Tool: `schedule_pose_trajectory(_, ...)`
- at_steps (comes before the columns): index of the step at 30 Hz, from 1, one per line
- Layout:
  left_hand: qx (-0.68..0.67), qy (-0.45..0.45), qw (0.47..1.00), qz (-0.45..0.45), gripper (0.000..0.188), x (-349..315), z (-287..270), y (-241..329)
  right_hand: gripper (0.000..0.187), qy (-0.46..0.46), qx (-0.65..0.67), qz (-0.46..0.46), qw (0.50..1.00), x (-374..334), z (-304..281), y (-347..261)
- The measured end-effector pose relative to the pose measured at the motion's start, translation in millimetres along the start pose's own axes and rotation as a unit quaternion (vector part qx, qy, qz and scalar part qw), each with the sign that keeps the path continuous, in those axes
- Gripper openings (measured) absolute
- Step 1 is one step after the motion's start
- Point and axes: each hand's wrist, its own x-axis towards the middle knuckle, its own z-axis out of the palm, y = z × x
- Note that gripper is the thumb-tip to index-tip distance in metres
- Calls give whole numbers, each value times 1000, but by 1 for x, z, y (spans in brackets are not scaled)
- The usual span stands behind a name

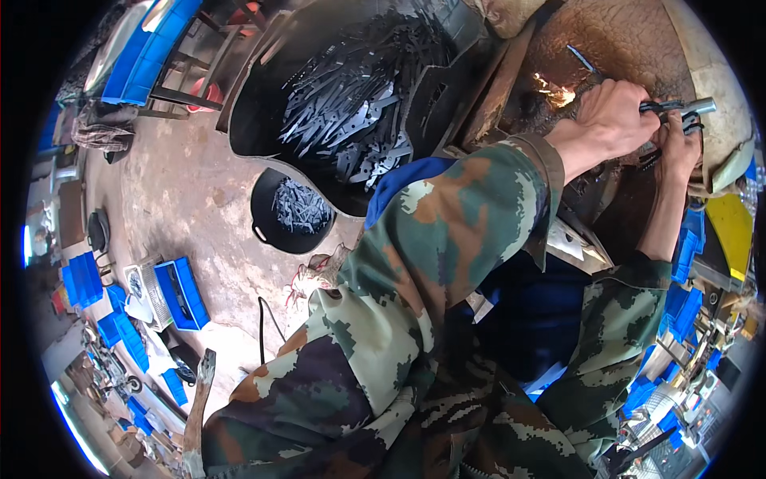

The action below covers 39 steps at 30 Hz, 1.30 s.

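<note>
My left hand [610,118] is closed at the upper right, its fingers curled around a dark metal tool [661,105]. My right hand [678,152] sits just beyond it, its fingers closed on the same tool's dark, handle-like parts. A silver bar end [702,105] sticks out to the right above the right fingers. Beyond my left knuckles shows a narrow bright blade-like piece [581,58]; its link to the tool is hidden by the hand. Orange sparks [554,92] glow left of that hand, over a brown, stained surface [630,36].
A large black tub [255,120] with many flat metal pieces stands left of the work spot. Below it, a small black bucket [262,209] holds short metal bits. A worn wooden board [499,92] edges the work spot. Blue bins [179,294] stand on the floor at left.
</note>
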Motion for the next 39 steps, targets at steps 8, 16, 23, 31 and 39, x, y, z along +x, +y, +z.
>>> schedule_pose_trajectory(8, -2, -26, 1000, 10, 31, -2, 7, 14, 24, 91, -4, -18, 996, -6, -10, -17)
schedule_pose_trajectory(16, -25, -40, 999, -15, 30, -9, -3, 15, 22, 99, -30, -6, 995, -21, 15, -33)
schedule_pose_trajectory(23, -2, -31, 999, 5, 28, -16, -6, 32, 21, 121, -41, 10, 992, -19, 3, -34)
schedule_pose_trajectory(31, 60, -7, 996, 69, 34, -8, -14, 27, 24, 93, 27, 27, 995, -34, 2, -28)
schedule_pose_trajectory(39, 59, -82, 993, 57, 32, 4, -23, 7, 18, -72, 81, 85, 990, -139, -22, -65)
